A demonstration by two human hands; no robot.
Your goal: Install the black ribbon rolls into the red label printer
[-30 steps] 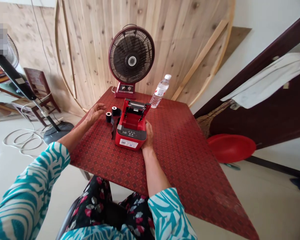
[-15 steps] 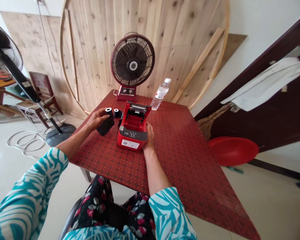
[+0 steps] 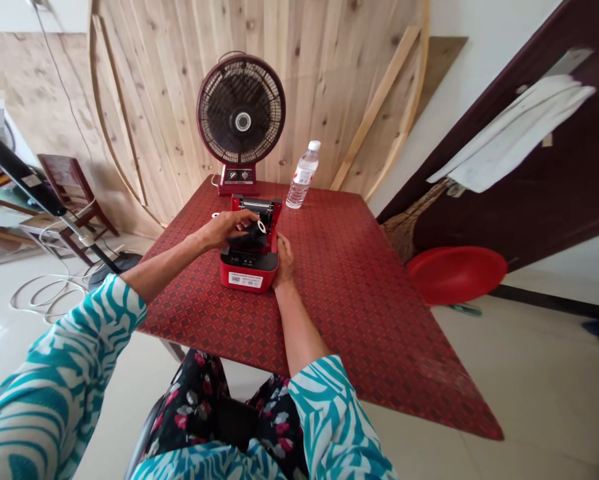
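Observation:
A small red printer [image 3: 249, 267] with its lid up sits on the red patterned table [image 3: 339, 280]. My left hand [image 3: 226, 225] is closed on a black ribbon roll [image 3: 253, 231] and holds it over the printer's open bay. Flat against the printer's right side rests my right hand [image 3: 283, 259], its fingers curled along the casing. A second black spool [image 3: 216, 215] peeks out on the table just behind my left hand.
A red table fan [image 3: 240, 123] stands at the table's far edge with a water bottle [image 3: 302, 175] to its right. A standing fan pole [image 3: 34, 193], cable loops and a wooden chair [image 3: 69, 190] are at left. A red basin [image 3: 454, 273] lies on the floor at right.
My left hand picked the black ribbon roll up from the table left of the printer and carried it right, over the open bay. My right hand stayed on the printer's side.

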